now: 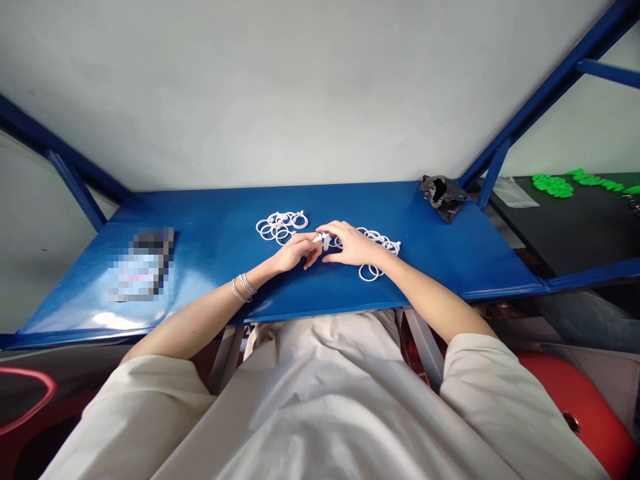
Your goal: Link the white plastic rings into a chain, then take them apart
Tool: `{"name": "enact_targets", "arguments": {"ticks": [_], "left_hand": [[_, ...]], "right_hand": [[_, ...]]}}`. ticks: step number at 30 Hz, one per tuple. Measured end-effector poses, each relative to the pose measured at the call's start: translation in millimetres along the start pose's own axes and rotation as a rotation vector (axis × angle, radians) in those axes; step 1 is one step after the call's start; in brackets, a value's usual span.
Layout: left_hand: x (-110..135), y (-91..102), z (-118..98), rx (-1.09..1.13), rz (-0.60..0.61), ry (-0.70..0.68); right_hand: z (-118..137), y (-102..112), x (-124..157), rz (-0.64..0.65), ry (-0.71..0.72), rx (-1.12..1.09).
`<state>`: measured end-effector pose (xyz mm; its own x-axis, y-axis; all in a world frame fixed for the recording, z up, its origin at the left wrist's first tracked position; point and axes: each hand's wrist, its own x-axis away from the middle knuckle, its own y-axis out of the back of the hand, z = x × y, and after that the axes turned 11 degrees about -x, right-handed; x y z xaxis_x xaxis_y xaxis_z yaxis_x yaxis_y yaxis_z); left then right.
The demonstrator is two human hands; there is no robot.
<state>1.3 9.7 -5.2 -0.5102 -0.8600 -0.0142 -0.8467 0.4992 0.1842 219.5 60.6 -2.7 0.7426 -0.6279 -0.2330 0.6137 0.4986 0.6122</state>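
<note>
Blue metal-framed bench (320,207) fills most of the view, w/ a grey-white wall (280,87) behind it & the person's beige shirt (320,400) below its front edge. Well right of the fingers, past the bench, a dark surface (565,227) carries bright green pieces (553,187), & a red padded object (575,407) sits low on that side. Well left of the fingers lies a flat item (143,265), blurred beyond reading; up & right of them, a crumpled black plastic bag (443,197) sits at the bench's back edge. Left hand (295,253) & right hand (353,243) are close together at bench centre, fingers curled in, tips meeting on a small white plastic piece (324,240) held between them; exact grip partly hidden. White plastic rings lie in loose piles: one pile (281,227) just past the left fingers, another (380,243) just past the right fingers, 2 more rings (369,272) just below those. Silver bracelets (244,288) circle the left wrist.
</note>
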Motion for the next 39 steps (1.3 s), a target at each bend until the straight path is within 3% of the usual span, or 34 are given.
{"name": "enact_targets", "arguments": {"ticks": [4, 8, 18, 21, 25, 27, 34, 39], "left_hand": [[-1, -0.9, 1, 0.008, -0.004, 0.013], [-2, -3.2, 2, 0.016, -0.024, 0.028], [-3, -5.3, 0, -0.005, -0.057, 0.046], [-3, -5.1, -1, -0.010, -0.044, 0.044], [-2, -4.2, 0, -0.016, -0.029, 0.024], [-1, -3.9, 2, -0.043, -0.034, -0.004], [-2, -2.4, 14, -0.191, -0.188, -0.159], [-4, -3.2, 18, -0.234, -0.218, -0.200]], "right_hand": [[-2, -7, -2, 0.016, -0.044, 0.099], [0, 0, -1, -0.058, -0.059, 0.035], [17, 12, 3, -0.226, 0.102, -0.023], [5, 16, 2, -0.264, 0.014, 0.075], [-13, 19, 2, -0.199, -0.170, 0.240], [-14, 20, 3, -0.185, -0.182, 0.249], [15, 13, 5, -0.056, 0.090, 0.006], [16, 8, 6, -0.061, 0.146, -0.060]]}}
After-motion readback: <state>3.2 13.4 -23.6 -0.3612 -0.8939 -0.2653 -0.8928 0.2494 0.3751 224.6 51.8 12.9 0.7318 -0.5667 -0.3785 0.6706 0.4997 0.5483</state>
